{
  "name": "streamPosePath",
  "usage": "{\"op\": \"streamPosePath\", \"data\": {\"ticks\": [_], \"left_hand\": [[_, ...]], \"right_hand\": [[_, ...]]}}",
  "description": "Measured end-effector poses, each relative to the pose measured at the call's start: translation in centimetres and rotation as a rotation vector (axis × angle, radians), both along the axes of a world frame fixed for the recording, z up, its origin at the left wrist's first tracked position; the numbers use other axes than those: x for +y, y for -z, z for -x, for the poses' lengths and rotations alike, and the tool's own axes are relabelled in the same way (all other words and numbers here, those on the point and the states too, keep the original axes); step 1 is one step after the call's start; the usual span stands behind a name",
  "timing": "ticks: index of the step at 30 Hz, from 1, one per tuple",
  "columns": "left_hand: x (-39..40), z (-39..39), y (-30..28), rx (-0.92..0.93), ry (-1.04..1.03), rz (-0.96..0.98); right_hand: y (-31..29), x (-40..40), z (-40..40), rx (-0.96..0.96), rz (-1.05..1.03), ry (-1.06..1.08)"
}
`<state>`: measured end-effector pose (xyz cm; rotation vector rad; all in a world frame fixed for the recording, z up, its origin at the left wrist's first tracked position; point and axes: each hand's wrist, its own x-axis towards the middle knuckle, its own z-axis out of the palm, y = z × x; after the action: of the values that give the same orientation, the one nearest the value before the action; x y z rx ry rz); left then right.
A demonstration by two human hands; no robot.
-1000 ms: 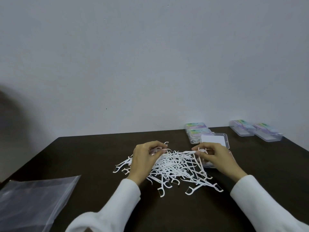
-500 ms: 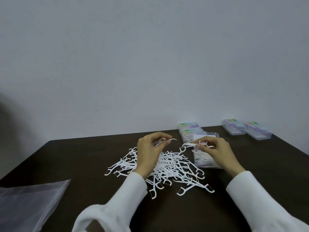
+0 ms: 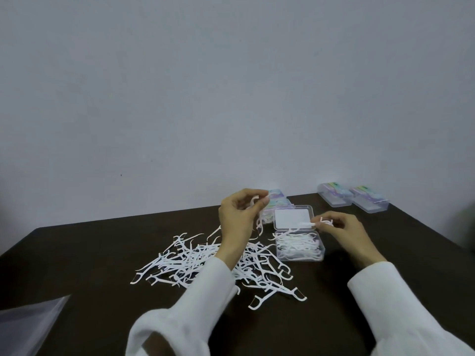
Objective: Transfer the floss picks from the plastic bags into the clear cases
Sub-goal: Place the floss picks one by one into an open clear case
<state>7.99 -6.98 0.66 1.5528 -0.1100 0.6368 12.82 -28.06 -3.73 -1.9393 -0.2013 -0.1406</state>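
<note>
- We see the left hand (image 3: 237, 219) raised above the table, fingers curled, pinching a few white floss picks (image 3: 258, 217) that dangle below its fingertips.
- At its 3 o'clock, the right hand (image 3: 339, 228) pinches more picks just over the open clear case (image 3: 299, 249) (already partly filled, its lid (image 3: 293, 217) tipped back).
- A loose pile of floss picks (image 3: 205, 263) sprawls on the dark table (image 3: 77, 253) at the left hand's 7 o'clock.
- Closed cases (image 3: 352, 200) sit at 2 o'clock, by the far edge.
- A plastic bag (image 3: 28, 322) lies at 8 o'clock, cut off by the frame.
</note>
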Motion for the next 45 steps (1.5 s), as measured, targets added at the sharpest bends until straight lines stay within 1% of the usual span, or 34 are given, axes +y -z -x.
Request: {"op": "streamPosePath", "data": {"ticks": [4, 6, 9, 13, 16, 19, 21, 23, 25, 27, 29, 30, 32, 33, 34, 37, 38, 40, 43, 45], "left_hand": [[-0.5, -0.6, -0.5, 0.017, 0.014, 0.101], [-0.7, -0.7, -0.6, 0.028, 0.025, 0.133], [-0.9, -0.9, -0.5, 0.038, 0.027, 0.154], [-1.1, -1.0, -0.3, 0.064, 0.026, 0.174], [-1.0, -1.0, -0.3, 0.081, 0.032, 0.204], [-0.8, -1.1, -0.2, 0.115, 0.040, 0.281], [-0.9, -1.2, -0.1, 0.143, 0.050, 0.338], [-0.9, -1.3, 0.0, 0.173, 0.055, 0.397], [-0.9, -1.3, 0.1, 0.214, 0.056, 0.458], [-0.9, -1.5, 0.2, 0.260, 0.064, 0.526], [-1.1, -1.6, 0.2, 0.294, 0.087, 0.602], [-1.3, -1.6, 0.2, 0.306, 0.101, 0.636], [-2.0, -1.6, 0.1, 0.327, 0.125, 0.686], [-2.4, -1.6, 0.1, 0.336, 0.135, 0.697], [-2.9, -1.6, 0.1, 0.343, 0.144, 0.705], [-4.0, -1.5, 0.3, 0.361, 0.163, 0.722], [-4.3, -1.5, 0.4, 0.362, 0.170, 0.723], [-4.9, -1.4, 0.5, 0.364, 0.182, 0.707], [-5.4, -1.3, 0.7, 0.353, 0.173, 0.670], [-5.5, -1.3, 0.9, 0.337, 0.160, 0.641]], "right_hand": [[0.0, -0.6, 0.2, -0.018, 0.127, 0.028], [0.0, -0.9, 0.2, -0.045, 0.149, 0.064], [-0.2, -1.6, 0.2, -0.078, 0.137, 0.114], [-0.5, -1.4, 0.6, -0.114, 0.089, 0.111], [-0.6, -0.7, 0.8, -0.129, 0.029, 0.082], [-0.5, 0.6, 0.9, -0.141, 0.037, 0.011], [-0.4, 1.4, 1.0, -0.139, 0.084, -0.059], [-0.2, 1.8, 1.1, -0.129, 0.204, -0.105], [-0.2, 1.8, 1.2, -0.127, 0.370, -0.084], [-0.3, 1.8, 1.3, -0.136, 0.413, -0.050], [-0.5, 2.2, 1.5, -0.179, 0.332, -0.047], [-0.5, 2.6, 1.7, -0.201, 0.254, -0.060], [-0.8, 3.5, 1.9, -0.200, 0.048, -0.119], [-1.0, 3.9, 2.0, -0.168, -0.058, -0.161], [-1.1, 4.3, 2.0, -0.107, -0.158, -0.210], [-1.9, 4.9, 2.4, 0.196, -0.453, -0.304], [-2.0, 4.9, 2.5, 0.262, -0.518, -0.326], [-2.1, 4.8, 2.6, 0.301, -0.538, -0.370], [-1.9, 4.6, 2.6, 0.304, -0.464, -0.373], [-1.9, 4.4, 2.6, 0.323, -0.461, -0.368]]}}
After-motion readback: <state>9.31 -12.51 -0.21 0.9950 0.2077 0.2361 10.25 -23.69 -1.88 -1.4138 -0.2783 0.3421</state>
